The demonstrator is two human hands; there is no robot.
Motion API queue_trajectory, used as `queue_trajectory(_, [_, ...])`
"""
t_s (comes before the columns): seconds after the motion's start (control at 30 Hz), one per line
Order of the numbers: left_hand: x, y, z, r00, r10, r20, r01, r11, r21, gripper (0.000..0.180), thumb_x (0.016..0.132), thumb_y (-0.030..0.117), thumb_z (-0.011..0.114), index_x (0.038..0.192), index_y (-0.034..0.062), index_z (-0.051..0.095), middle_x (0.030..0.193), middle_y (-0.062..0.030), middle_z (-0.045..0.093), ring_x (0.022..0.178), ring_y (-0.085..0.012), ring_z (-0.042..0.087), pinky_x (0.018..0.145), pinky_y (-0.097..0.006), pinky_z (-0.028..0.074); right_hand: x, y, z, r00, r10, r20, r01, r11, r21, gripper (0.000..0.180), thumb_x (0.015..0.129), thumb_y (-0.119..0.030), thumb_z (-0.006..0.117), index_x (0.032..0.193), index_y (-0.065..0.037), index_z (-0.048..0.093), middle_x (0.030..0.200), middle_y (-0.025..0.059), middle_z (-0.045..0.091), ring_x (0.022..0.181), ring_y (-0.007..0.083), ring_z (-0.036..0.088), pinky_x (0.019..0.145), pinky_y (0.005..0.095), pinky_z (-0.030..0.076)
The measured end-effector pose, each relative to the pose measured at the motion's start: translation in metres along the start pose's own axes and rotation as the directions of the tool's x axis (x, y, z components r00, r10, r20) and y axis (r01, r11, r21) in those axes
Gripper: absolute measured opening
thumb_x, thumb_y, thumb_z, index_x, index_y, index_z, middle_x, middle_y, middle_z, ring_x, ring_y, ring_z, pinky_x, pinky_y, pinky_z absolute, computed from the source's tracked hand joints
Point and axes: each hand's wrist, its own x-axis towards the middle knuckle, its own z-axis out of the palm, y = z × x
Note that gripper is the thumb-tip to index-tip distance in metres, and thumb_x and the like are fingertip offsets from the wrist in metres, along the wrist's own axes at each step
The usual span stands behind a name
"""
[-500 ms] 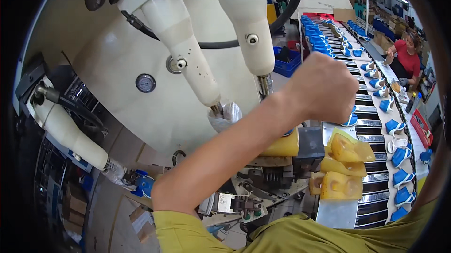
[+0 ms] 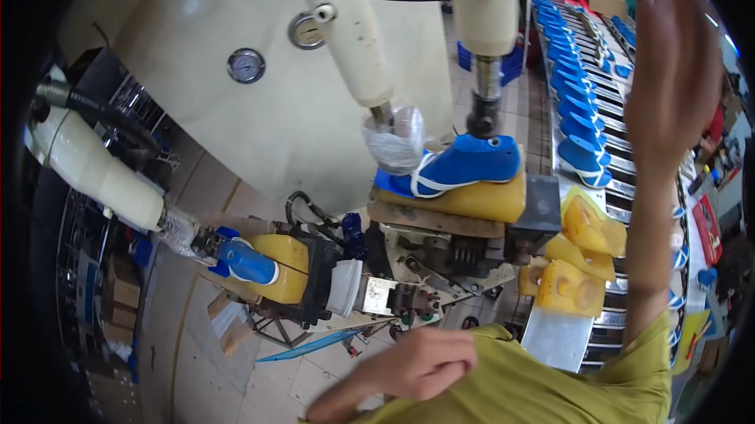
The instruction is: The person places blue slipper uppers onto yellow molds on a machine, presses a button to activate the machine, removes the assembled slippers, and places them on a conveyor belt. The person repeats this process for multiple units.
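Holds left grip (image 2: pixel 425 363) near, curled closed, well apart from blue shoe (image 2: pixel 472 163) on yellow pad (image 2: pixel 491 200) beyond. Holds blurred right grip (image 2: pixel 676 62) right of shoe; cannot make out whether spread or pressed together.

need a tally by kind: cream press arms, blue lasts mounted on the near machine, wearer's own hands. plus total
Cream press arms: 3
Blue lasts on the machine: 2
Wearer's hands: 2
Total: 7

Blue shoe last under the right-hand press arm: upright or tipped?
Upright. The blue shoe last sits sole-down on the yellow block, its ankle end up toward the press arm.
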Motion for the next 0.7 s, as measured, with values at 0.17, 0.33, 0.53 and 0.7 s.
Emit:
queue_trajectory(0.17, [-0.021,-0.199,0.096,0.899,-0.297,-0.322,0.333,0.941,0.059,0.022,0.092,0.008,0.052,0.109,0.0001,0.064,0.105,-0.0207,0.062,0.101,-0.0349,0.063,0.088,-0.039,0.049,-0.168,-0.023,-0.029,0.279,0.614,0.739,-0.94,0.332,0.079,0.055,0.096,-0.022,0.064,0.143,-0.002,0.044,0.136,0.0152,0.055,0.126,0.0242,0.054,0.105,0.0371,0.042])
queue_trajectory(0.33, [-0.055,-0.33,0.13,0.679,-0.609,-0.41,0.674,0.738,0.019,0.031,0.092,0.016,0.049,0.116,0.0019,0.063,0.125,-0.025,0.059,0.112,-0.0427,0.059,0.093,-0.048,0.049,-0.224,0.006,-0.016,0.288,0.503,0.815,-0.941,0.309,0.141,0.035,0.098,-0.021,0.064,0.123,0.003,0.062,0.107,0.0064,0.068,0.099,0.0104,0.059,0.09,0.025,0.045])
queue_trajectory(0.53, [-0.056,-0.334,0.136,0.686,-0.398,-0.608,0.665,0.683,0.303,0.036,0.09,0.017,0.051,0.121,0.0023,0.061,0.112,-0.0274,0.063,0.095,-0.0458,0.063,0.082,-0.053,0.052,-0.235,0.015,-0.019,0.201,0.588,0.783,-0.968,0.241,0.067,0.034,0.097,-0.02,0.065,0.123,0.003,0.063,0.107,0.0048,0.069,0.097,0.0092,0.059,0.086,0.0249,0.048])
queue_trajectory(0.7, [-0.047,-0.347,0.131,0.683,-0.579,-0.445,0.726,0.605,0.327,0.062,0.089,0.022,0.048,0.146,-0.0017,0.038,0.151,-0.0234,0.038,0.113,-0.0453,0.059,0.094,-0.052,0.049,-0.233,-0.012,-0.003,0.333,0.628,0.704,-0.912,0.405,0.07,0.035,0.095,-0.022,0.066,0.119,0.003,0.065,0.104,0.0097,0.071,0.099,0.015,0.062,0.089,0.0306,0.049])
